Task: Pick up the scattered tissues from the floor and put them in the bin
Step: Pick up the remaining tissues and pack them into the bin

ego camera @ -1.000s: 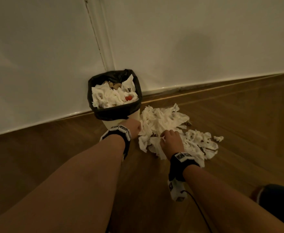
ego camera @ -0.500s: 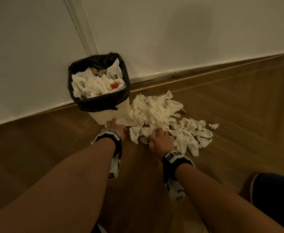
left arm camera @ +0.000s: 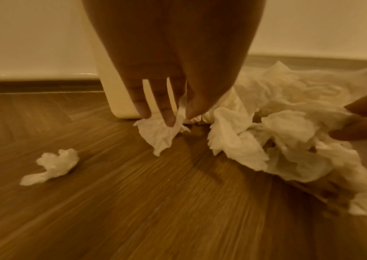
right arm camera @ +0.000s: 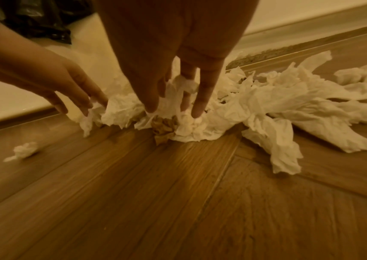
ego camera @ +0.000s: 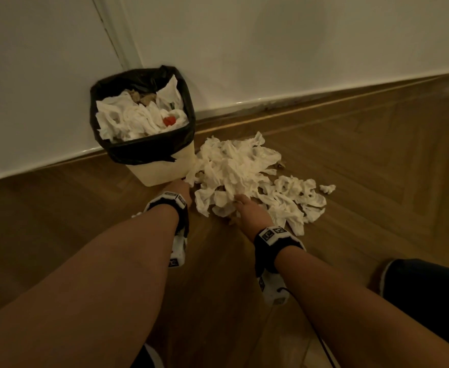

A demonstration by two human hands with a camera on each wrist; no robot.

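Head view: heap of crumpled white paper tissues on brown wooden floor, touching right side of cream plastic bin with black liner. Long axis of heap running from bin base out rightward. Left hand at heap's bin-side edge, fingers nearly straight, tips pinching one tissue. Right hand at near edge, spread fingers dug into tissues, grip unclear. Small stray tissue wad lying apart, left. Risks: bin already heaped full, so overflow likely; loose grip shedding pieces; wad overlooked.
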